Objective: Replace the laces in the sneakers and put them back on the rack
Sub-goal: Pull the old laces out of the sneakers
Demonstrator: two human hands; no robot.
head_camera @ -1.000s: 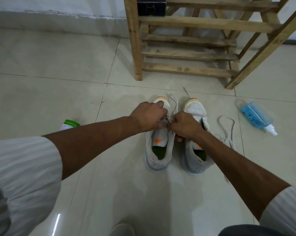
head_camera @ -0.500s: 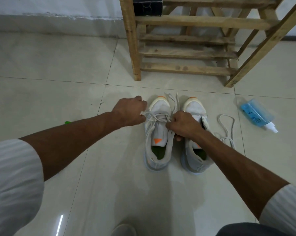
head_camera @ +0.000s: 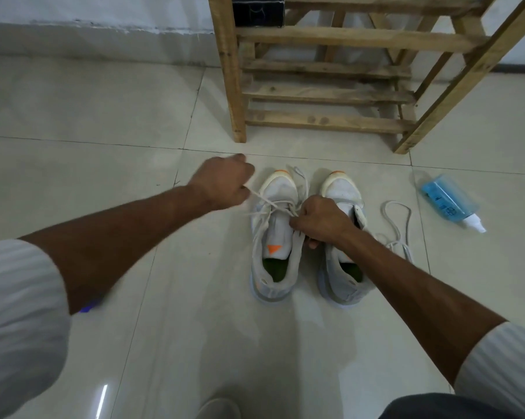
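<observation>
Your left hand (head_camera: 225, 184), fisted around the lace (head_camera: 262, 198), is stretched out left of the centre-frame sneaker (head_camera: 278, 234); your right hand (head_camera: 321, 220) pinches the lace over its tongue, below the rack (head_camera: 324, 120).

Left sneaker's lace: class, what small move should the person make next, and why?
Probably feed the end held by the left hand back across into the next empty eyelet. That hand grips the lace pulled out sideways from the left sneaker, the right hand pinches it at the eyelets, and only the toe-end rows look laced.
</observation>
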